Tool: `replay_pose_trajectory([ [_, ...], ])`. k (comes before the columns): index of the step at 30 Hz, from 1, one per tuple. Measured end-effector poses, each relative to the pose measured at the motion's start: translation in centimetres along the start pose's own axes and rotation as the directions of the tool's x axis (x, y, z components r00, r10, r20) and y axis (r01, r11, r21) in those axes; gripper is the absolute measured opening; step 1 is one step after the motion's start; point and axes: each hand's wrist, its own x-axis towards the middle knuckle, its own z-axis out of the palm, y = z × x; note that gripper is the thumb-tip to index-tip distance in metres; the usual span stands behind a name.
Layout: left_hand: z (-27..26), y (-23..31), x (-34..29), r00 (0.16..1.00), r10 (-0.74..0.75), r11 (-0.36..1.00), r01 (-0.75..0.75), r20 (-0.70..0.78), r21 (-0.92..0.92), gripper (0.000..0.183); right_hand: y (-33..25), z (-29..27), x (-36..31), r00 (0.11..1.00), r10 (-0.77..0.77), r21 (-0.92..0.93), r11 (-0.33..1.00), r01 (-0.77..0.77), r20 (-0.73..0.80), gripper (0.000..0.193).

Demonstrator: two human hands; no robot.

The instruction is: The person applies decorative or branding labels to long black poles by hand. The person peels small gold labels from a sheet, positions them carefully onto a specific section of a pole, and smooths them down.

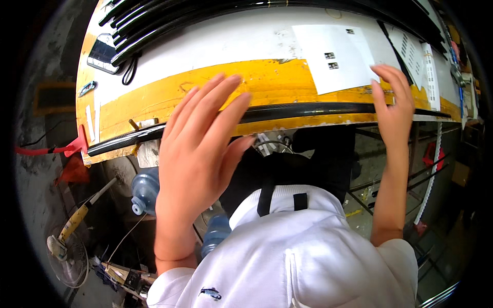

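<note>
A: Black strip (308,110) lies along the yellow bench edge (154,102), seated flat on the right, left end overhanging. Looks mostly placed.

B: Hands?

A: Left hand (197,149) raised above it, fingers spread, gripping nothing. Right hand (393,102) pressing the strip, fingers extended.
</note>
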Motion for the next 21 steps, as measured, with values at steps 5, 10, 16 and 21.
replay_pose_trajectory([
  [5,1.6,0.9,7.4,0.970,0.203,0.978,-0.195,0.135,-0.070,0.036,0.6,2.4,3.4,0.976,0.101,-0.039,0.995,-0.095,0.192,0.038],
  [10,4.2,0.2,11.0,0.931,0.285,0.954,-0.299,0.230,0.030,0.036,0.6,3.6,4.4,0.965,0.120,-0.072,0.992,-0.106,0.233,0.044],
  [16,5.6,-0.8,13.1,0.909,0.203,0.973,-0.229,0.364,0.029,0.036,4.5,3.6,5.7,0.937,0.279,-0.114,0.959,-0.260,0.212,0.042],
  [21,5.9,-1.3,13.7,0.893,0.191,0.980,-0.194,0.407,-0.035,0.033,4.7,3.5,6.7,0.971,-0.011,-0.151,0.987,0.049,0.239,0.038],
])
